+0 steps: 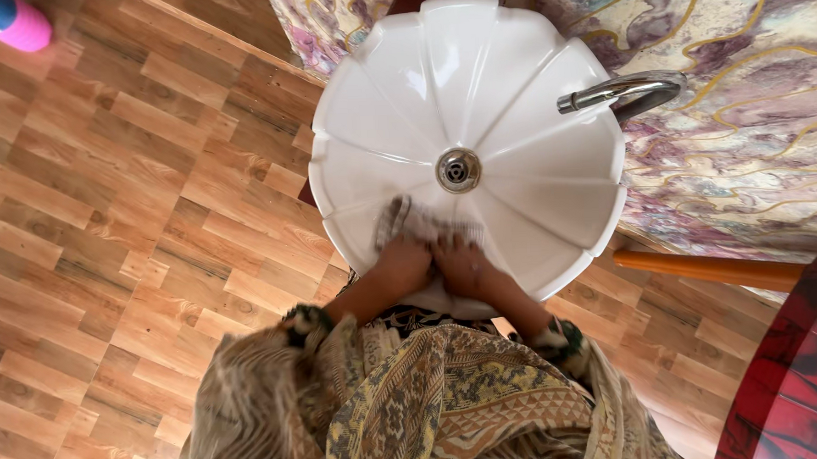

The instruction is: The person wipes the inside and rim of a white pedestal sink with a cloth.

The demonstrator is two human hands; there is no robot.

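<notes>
While the brown wood-plank floor [105,224] spreads wide on the left, a marbled purple-and-cream countertop [745,151] carries the white scalloped ceramic basin [402,83], its ribs running down to a round metal drain [458,169] at the low centre. A curved chrome tap [618,92] reaches over the rim from the right. Both hands press side by side on a pale crumpled cloth [417,222] against the near inner wall, just below the drain: the left hand [399,267] and right hand [465,268] lie curled down on it, seemingly to keep it flat against the slope.
</notes>
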